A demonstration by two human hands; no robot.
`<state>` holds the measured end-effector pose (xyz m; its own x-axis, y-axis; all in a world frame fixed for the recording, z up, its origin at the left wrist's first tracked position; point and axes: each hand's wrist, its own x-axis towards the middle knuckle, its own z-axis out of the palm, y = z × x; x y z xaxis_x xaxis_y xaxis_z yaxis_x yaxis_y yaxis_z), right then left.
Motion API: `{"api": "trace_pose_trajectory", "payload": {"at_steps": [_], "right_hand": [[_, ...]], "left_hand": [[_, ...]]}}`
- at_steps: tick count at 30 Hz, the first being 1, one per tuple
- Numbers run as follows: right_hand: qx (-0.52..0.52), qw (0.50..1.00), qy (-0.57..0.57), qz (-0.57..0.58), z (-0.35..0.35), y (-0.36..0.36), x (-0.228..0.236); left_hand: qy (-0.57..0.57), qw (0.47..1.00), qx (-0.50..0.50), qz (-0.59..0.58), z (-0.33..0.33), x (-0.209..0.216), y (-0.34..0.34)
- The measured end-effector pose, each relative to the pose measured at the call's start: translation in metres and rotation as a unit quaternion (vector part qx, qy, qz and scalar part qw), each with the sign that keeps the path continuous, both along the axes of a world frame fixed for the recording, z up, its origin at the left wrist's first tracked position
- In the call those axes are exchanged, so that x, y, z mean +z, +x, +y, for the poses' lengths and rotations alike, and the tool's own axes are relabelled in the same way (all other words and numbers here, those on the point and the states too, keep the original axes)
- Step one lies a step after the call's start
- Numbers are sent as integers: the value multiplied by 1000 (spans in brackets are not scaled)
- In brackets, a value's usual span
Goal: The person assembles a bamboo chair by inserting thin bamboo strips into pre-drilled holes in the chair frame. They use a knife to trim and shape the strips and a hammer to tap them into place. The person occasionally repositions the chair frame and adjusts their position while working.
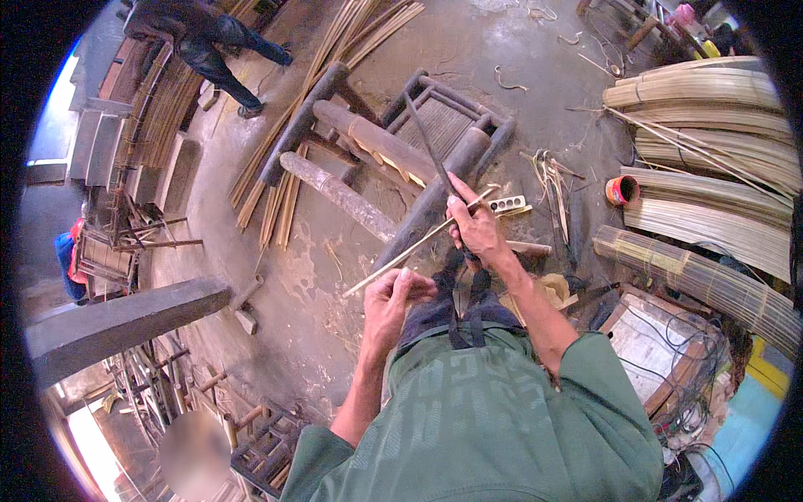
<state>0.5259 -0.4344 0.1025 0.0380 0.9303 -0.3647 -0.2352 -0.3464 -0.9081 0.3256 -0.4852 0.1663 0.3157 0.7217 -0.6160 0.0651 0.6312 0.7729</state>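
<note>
My right hand (474, 227) is closed round a pale bamboo strip (414, 248) and a long, narrow, dark blade-like tool (427, 142). The strip slants down to the left, while the dark tool points up and away. Close below the strip's lower end is my left hand (395, 297), its fingers curled in with the thumb against them; whether anything lies inside is hidden. Just beyond my hands lies a frame of thick dark bamboo poles (435, 209), with a lighter pole (339, 197) across it.
Long bamboo strips (280, 197) lie on the floor beyond the frame. Bundled slats (703, 138) and an orange tin (621, 190) stand at right. A white power strip (506, 204) is near my right hand. A grey pillar (125, 326) juts in at left; another person (209, 50) stands far left.
</note>
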Motion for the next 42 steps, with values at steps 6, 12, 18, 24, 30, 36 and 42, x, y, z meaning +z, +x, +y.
{"api": "trace_pose_trajectory", "payload": {"at_steps": [6, 12, 18, 24, 30, 36, 42], "right_hand": [[47, 998, 29, 19, -17, -2, 34], [-97, 898, 319, -289, -37, 28, 9], [-58, 902, 162, -396, -56, 70, 50], [102, 787, 245, -556, -54, 78, 6], [199, 709, 264, -623, -38, 58, -34], [98, 776, 180, -596, -16, 124, -18], [213, 722, 239, -613, -37, 55, -2]], "left_hand": [[255, 940, -172, 148, 8, -3, 10], [58, 995, 66, -40, -14, 16, 14], [6, 987, 120, -110, -42, 0, 28], [8, 988, 130, -80, -55, 1, 48], [18, 992, 109, -67, -78, 4, 43], [13, 987, 137, -85, -80, 10, 34], [68, 994, 80, 14, -78, 21, 50]]}}
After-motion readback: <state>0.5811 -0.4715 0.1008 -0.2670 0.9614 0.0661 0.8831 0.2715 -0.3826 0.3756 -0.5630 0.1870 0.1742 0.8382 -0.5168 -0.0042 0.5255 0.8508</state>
